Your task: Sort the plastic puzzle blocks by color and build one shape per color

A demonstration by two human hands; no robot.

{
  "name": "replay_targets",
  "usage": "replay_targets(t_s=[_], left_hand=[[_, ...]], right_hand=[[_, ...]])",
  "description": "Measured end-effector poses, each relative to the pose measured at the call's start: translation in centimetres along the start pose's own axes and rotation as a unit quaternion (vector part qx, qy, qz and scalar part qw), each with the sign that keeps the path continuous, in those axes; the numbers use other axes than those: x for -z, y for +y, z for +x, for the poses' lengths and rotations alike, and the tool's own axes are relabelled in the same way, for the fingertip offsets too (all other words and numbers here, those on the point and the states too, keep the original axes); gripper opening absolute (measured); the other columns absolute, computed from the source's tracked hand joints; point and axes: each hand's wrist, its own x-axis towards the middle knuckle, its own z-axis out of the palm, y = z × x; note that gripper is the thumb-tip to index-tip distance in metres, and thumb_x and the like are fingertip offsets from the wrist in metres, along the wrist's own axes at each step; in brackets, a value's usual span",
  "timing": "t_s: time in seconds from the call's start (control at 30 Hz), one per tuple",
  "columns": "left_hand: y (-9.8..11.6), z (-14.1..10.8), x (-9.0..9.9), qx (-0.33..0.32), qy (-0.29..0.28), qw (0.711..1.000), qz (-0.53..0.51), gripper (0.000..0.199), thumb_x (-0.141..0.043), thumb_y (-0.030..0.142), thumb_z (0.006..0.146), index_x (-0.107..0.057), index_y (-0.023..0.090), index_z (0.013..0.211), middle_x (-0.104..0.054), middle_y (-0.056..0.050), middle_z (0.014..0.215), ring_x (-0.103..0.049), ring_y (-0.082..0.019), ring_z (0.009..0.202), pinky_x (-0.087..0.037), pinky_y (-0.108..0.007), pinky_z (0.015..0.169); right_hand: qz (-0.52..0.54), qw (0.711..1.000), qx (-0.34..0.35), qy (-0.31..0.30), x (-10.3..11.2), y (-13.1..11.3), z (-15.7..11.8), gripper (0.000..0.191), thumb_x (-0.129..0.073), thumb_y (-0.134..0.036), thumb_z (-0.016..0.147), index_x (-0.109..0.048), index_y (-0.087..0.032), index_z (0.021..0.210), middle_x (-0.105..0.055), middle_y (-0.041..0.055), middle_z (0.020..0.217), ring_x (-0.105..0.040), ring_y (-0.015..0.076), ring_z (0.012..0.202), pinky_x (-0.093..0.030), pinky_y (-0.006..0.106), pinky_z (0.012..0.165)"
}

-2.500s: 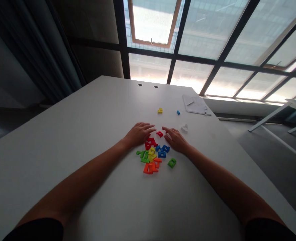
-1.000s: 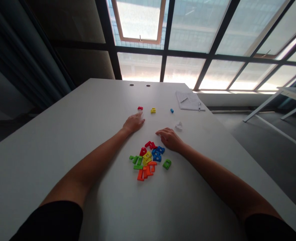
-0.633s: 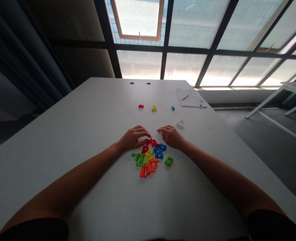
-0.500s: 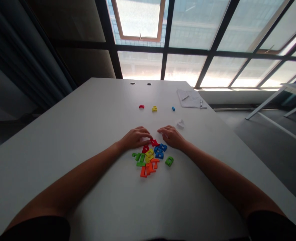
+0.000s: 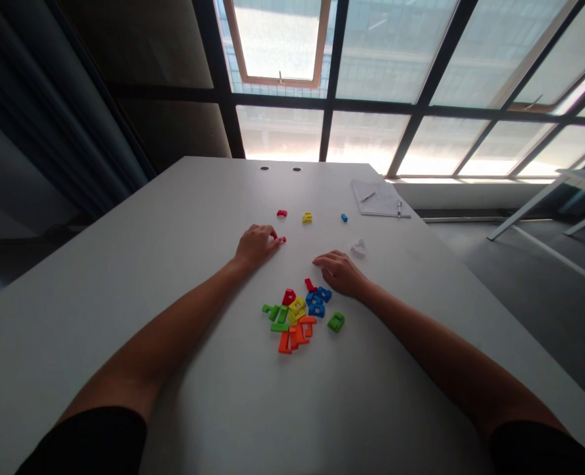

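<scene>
My left hand [image 5: 255,245] is beyond the pile, thumb and fingers pinched on a small red plastic piece [image 5: 283,239], which the fingers partly hide. Just past it lies another red piece [image 5: 282,214]. My right hand [image 5: 339,269] rests on the table with fingers apart and nothing in them, near the pile's upper right. The pile holds small letter- or number-like plastic pieces: red [image 5: 288,297], blue [image 5: 315,309], yellow [image 5: 297,309], green [image 5: 279,326] and orange [image 5: 297,335]. One green piece [image 5: 336,322] lies apart to the right.
Farther back on the white table [image 5: 213,198] are a yellow piece [image 5: 307,217] and a blue piece [image 5: 344,218]. A crumpled white scrap [image 5: 358,247] lies beyond my right hand. Paper sheets [image 5: 384,201] with pens are at the right edge.
My left hand has moved from the top of the pile forward and left, carrying a red piece out of it. My right hand has hardly moved.
</scene>
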Motion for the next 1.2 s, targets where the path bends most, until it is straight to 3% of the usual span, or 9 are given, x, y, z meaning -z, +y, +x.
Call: replay_targets(t_s=[0.13, 0.3, 0.5, 0.73, 0.93, 1.2], left_hand=[[-1.4, 2.7, -0.8, 0.075, 0.0, 0.997, 0.031, 0.029, -0.065, 0.05, 0.097, -0.072, 0.021, 0.098, -0.075, -0.012, 0.093, -0.065, -0.034, 0.103, -0.049, -0.043, 0.088], [-2.6, 4.5, -1.6, 0.095, 0.023, 0.991, 0.095, 0.031, -0.059, 0.051, 0.101, -0.072, 0.023, 0.101, -0.075, -0.015, 0.106, -0.062, -0.037, 0.108, -0.043, -0.046, 0.09], [-3.7, 6.0, -2.4, 0.14, 0.011, 0.985, 0.102, 0.032, -0.054, 0.049, 0.104, -0.074, 0.024, 0.11, -0.074, -0.015, 0.11, -0.063, -0.034, 0.105, -0.043, -0.042, 0.085], [-4.1, 7.7, -3.3, 0.15, -0.002, 0.985, 0.082, 0.038, -0.05, 0.049, 0.106, -0.077, 0.025, 0.117, -0.075, -0.015, 0.111, -0.064, -0.034, 0.105, -0.046, -0.041, 0.087], [-3.9, 9.1, -4.4, 0.158, 0.017, 0.985, 0.069, 0.037, -0.053, 0.049, 0.105, -0.078, 0.025, 0.118, -0.076, -0.015, 0.112, -0.063, -0.034, 0.105, -0.047, -0.041, 0.084], [-3.2, 8.4, -4.4, 0.126, 0.023, 0.991, 0.034, 0.041, -0.05, 0.046, 0.106, -0.076, 0.028, 0.132, -0.078, -0.013, 0.114, -0.065, -0.032, 0.107, -0.049, -0.041, 0.088]], right_hand=[[0.001, 1.0, -0.004, -0.003, 0.0, 0.0, 0.0, 0.034, -0.06, -0.008, 0.093, -0.076, -0.02, 0.121, -0.078, 0.0108, 0.124, -0.068, 0.028, 0.113, -0.052, 0.047, 0.102], [0.004, 1.0, -0.008, -0.003, 0.0, 0.0, -0.1, 0.03, -0.06, -0.01, 0.095, -0.078, -0.021, 0.117, -0.078, 0.0098, 0.124, -0.067, 0.0277, 0.113, -0.051, 0.047, 0.103], [0.009, 1.0, -0.016, -0.008, 0.2, -0.2, 0.0, 0.029, -0.06, -0.01, 0.096, -0.078, -0.022, 0.116, -0.078, 0.0095, 0.124, -0.068, 0.0271, 0.114, -0.051, 0.047, 0.102], [0.018, 1.0, -0.016, -0.009, 0.1, -0.2, 0.0, 0.029, -0.06, -0.011, 0.096, -0.078, -0.022, 0.117, -0.078, 0.0104, 0.124, -0.067, 0.0272, 0.113, -0.051, 0.047, 0.102], [0.022, 0.999, -0.021, -0.017, 0.3, -0.3, -0.1, 0.03, -0.058, -0.012, 0.097, -0.078, -0.021, 0.117, -0.077, 0.0104, 0.126, -0.066, 0.0278, 0.114, -0.051, 0.048, 0.103], [0.021, 0.999, -0.021, -0.018, 0.3, -0.3, -0.2, 0.031, -0.059, -0.012, 0.097, -0.078, -0.023, 0.118, -0.077, 0.011, 0.126, -0.066, 0.0277, 0.114, -0.051, 0.049, 0.103]])
